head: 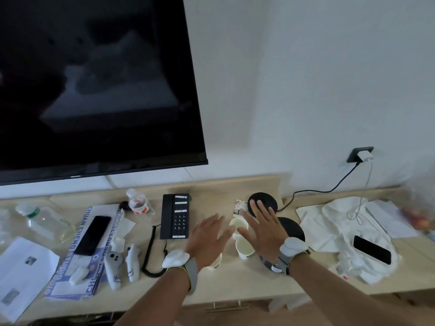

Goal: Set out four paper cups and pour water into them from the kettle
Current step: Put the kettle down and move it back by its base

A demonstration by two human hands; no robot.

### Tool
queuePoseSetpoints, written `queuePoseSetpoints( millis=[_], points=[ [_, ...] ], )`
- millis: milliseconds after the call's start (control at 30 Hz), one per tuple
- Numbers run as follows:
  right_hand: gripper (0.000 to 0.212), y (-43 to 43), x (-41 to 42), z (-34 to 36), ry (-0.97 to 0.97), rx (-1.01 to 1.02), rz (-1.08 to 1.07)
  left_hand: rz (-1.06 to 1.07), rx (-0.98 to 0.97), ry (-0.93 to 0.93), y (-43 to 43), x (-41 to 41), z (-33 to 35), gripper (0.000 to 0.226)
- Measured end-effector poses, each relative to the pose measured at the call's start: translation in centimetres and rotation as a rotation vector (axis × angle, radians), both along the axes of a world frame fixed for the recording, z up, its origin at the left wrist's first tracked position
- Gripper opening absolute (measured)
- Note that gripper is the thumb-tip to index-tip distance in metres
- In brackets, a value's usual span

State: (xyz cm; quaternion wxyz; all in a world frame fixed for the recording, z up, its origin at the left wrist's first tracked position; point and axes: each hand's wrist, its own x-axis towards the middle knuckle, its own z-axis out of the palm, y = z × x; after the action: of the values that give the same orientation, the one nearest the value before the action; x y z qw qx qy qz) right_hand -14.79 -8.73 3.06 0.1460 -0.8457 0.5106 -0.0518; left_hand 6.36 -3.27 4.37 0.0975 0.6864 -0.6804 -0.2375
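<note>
Hovering flat with fingers spread wide, the left hand (208, 234) and right hand (262, 228) hold nothing in their grip. Between them, small white paper cups (239, 225) stand on the light wooden desk (235, 278). The black round kettle (293, 228) sits just beside the right hand.

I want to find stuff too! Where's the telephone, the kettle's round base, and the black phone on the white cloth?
telephone (176, 216): head view, on its keypad face.
kettle base (267, 201): head view, on the black disc's top, right of the fingertips.
black phone (372, 249): head view, middle of its dark screen.
</note>
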Motion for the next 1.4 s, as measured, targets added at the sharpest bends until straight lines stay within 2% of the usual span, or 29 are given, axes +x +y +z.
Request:
queuePoseSetpoints(
  millis=[33,67,133,167,233,333,467,567,667,733,767,833,933,1067,1200,1300,1400],
  points=[
    [0.077,0.0,0.5,0.8,-0.205,0.174,-0.077,0.103,0.020,0.244,-0.2,-0.2,0.5,0.063],
    [0.082,-0.1,1.0,1.8,-0.497,0.410,-0.190,0.243,0.041,0.534,-0.4,-0.4,1.2,0.056],
    [0.089,-0.2,1.1,3.4,-1.128,0.767,-0.414,0.493,0.099,1.045,-0.9,-0.2,2.5,0.070],
    [0.090,-0.3,0.8,4.0,-1.353,0.899,-0.460,0.534,0.119,1.232,-0.9,0.1,3.0,0.082],
    [0.085,-0.5,0.0,4.6,-1.586,1.059,-0.426,0.531,0.137,1.510,-0.7,0.6,3.8,0.090],
    [0.087,-0.8,-0.6,4.8,-1.672,1.181,-0.343,0.410,0.158,1.719,-0.7,0.9,4.4,0.092],
    [0.090,-1.2,-0.6,5.2,-1.664,1.251,-0.249,0.351,0.196,1.751,-0.7,0.1,5.2,0.092],
    [0.091,-1.0,-0.7,5.7,-1.602,1.249,-0.206,0.328,0.216,1.705,-0.8,-0.2,5.5,0.091],
    [0.093,-0.4,-0.5,6.2,-1.472,1.159,-0.201,0.340,0.166,1.462,-1.0,-0.6,5.2,0.090],
    [0.099,0.3,-0.3,6.1,-1.306,0.980,-0.228,0.381,0.123,1.276,-1.1,-1.3,5.1,0.088],
    [0.100,0.7,-0.3,5.9,-1.220,0.880,-0.272,0.396,0.105,1.244,-1.2,-1.7,4.8,0.084],
    [0.088,1.4,-0.7,5.5,-1.145,0.748,-0.362,0.400,0.070,1.233,-0.8,-2.6,4.3,0.077],
    [0.071,2.4,-2.3,4.8,-1.162,0.667,-0.384,0.413,0.062,1.237,-0.1,-4.6,3.5,0.074],
    [0.074,3.8,-5.8,3.6,-1.209,0.576,-0.417,0.465,0.088,1.239,0.1,-7.2,1.6,0.068],
    [0.064,4.6,-10.2,2.9,-1.225,0.491,-0.558,0.513,0.130,1.322,-0.3,-9.1,0.5,0.069],
    [0.044,4.5,-13.0,1.3,-1.238,0.507,-0.673,0.531,0.172,1.365,-0.8,-11.3,-0.3,0.069],
    [0.039,3.2,-14.0,-0.3,-1.207,0.600,-0.826,0.552,0.233,1.306,-1.7,-13.8,-0.9,0.063]
  ],
)
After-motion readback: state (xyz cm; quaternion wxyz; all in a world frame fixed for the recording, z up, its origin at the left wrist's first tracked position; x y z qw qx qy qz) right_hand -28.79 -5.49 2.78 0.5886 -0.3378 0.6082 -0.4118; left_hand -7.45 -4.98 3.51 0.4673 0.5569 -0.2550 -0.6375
